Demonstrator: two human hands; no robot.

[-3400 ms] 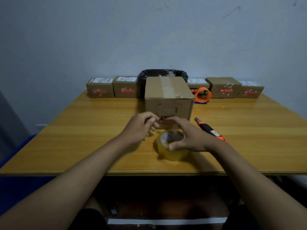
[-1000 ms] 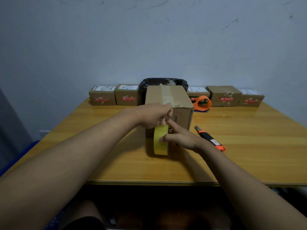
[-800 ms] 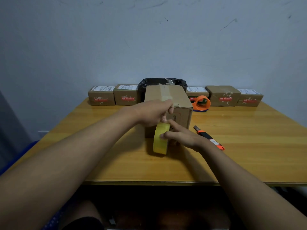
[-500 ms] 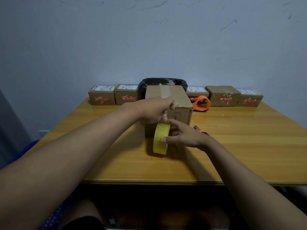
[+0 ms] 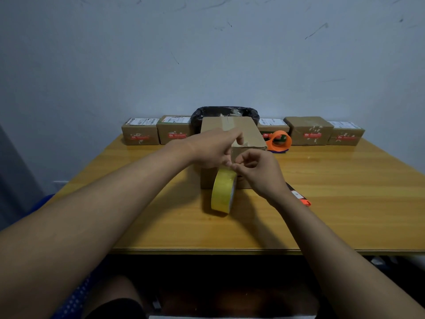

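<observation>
A yellowish roll of packing tape (image 5: 223, 192) stands on its edge on the wooden table (image 5: 345, 203), right in front of a closed cardboard box (image 5: 249, 134). My left hand (image 5: 213, 148) reaches over from the left and grips the top of the roll against the box front, fingers curled. My right hand (image 5: 258, 172) is at the roll's top right, its curled fingertips pinching at the tape's upper rim beside my left fingers. The exact contact point is hidden between the two hands.
An orange-and-black utility knife (image 5: 301, 199) lies behind my right wrist, mostly covered. An orange tape dispenser (image 5: 279, 140) sits right of the box. A black-lined bin (image 5: 226, 111) and several small labelled cardboard boxes (image 5: 140, 132) line the wall.
The roll, flat on the table 3.4 s ago, now stands on edge. In the last second my right hand rose from the roll's side to its top, its fingers curling in.
</observation>
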